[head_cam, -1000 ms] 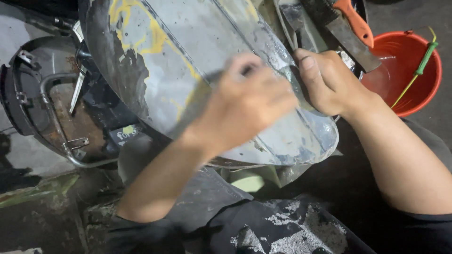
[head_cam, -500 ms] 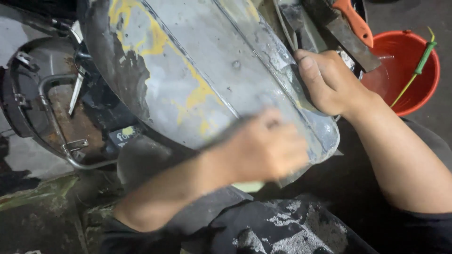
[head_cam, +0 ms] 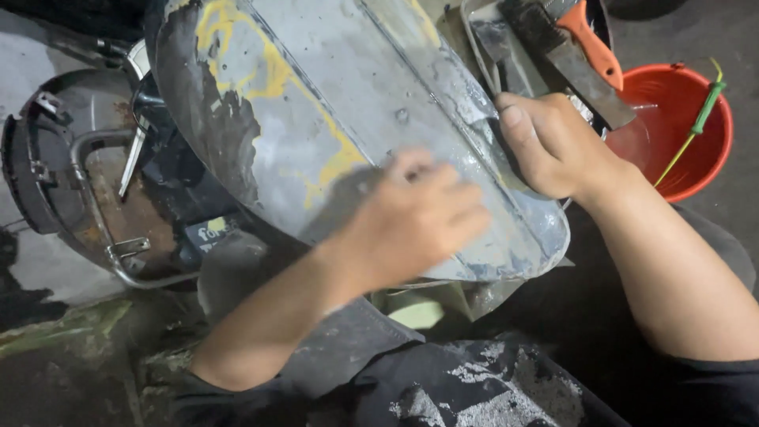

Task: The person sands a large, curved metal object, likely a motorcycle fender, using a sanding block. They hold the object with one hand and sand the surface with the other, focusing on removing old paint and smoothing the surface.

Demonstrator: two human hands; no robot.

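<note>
Head view: your left hand [head_cam: 411, 225] lies flat and blurred on the grey panel [head_cam: 348, 103] tilted over your lap; your right hand [head_cam: 549, 146] grips its wet right edge. It looks stiff, light (and slippery), so hold the rim.

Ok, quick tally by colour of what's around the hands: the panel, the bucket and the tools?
Grey: 1, the curved panel under the left hand and right hand
Orange: 2, the bucket and the scraper handle
Green: 1, the stick in the bucket
Total: 4
</note>
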